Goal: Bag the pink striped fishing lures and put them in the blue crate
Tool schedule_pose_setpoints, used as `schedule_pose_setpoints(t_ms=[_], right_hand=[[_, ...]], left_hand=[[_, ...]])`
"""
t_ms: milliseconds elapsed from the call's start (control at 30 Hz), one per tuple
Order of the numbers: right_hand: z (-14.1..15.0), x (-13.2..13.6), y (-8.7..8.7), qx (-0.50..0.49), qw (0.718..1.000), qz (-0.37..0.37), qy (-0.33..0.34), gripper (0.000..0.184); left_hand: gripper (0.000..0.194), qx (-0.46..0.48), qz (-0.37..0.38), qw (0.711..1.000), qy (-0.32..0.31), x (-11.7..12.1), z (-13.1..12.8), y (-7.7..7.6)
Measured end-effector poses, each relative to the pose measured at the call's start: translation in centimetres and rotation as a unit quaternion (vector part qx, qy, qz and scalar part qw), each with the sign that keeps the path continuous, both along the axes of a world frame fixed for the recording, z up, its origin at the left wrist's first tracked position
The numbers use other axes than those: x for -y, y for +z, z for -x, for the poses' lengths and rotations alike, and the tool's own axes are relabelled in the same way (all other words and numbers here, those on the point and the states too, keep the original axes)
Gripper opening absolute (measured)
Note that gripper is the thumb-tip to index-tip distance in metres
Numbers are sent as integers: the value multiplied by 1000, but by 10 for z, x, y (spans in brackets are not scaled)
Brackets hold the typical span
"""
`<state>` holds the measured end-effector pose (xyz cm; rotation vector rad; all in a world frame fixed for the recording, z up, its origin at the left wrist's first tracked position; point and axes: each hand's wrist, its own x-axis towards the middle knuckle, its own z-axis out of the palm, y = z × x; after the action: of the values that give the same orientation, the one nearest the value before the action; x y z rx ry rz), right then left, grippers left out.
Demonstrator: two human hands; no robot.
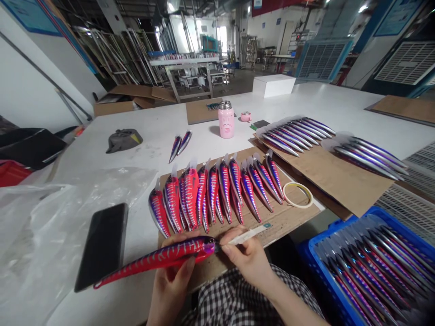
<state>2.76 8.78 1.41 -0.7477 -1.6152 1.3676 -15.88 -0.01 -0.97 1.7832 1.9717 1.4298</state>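
Observation:
My left hand is closed around a large red and purple fishing lure with silvery stripes, its tail pointing left and its head toward my other hand. Pinched in my right hand is a slim white stick-like tool with a teal mark at its far end. Its near end is hidden by my fingers, which are at the lure's nose. Just beyond my hands, a row of similar red and purple lures lies on a cardboard sheet.
A phone and plastic sheeting are at left. A tape roll rests on the cardboard's right side. Beyond stand a pink bottle and two lures. More lures lie on cardboard at right and fill a blue crate.

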Motion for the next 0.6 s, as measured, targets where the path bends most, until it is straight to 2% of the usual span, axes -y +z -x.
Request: schedule_pose_setpoints(t_ms=[67,167,367,467,600], right_hand=[[0,-1,1,3,1000,4,1,9],[1,1,0,11,1000,4,-8,12],[4,6,-3,45,997,7,-64,11],[5,6,-5,47,995,20,-80,11],[2,4,-3,21,998,28,-48,11]], left_hand=[[14,7,-9,1000,-7,-2,-3,2],[15,43,-17,999,16,-4,-12,9],[12,133,4,990,36,-3,-20,20],[11,172,19,984,39,-2,-20,21],[7,212,19,977,31,-2,-21,16]])
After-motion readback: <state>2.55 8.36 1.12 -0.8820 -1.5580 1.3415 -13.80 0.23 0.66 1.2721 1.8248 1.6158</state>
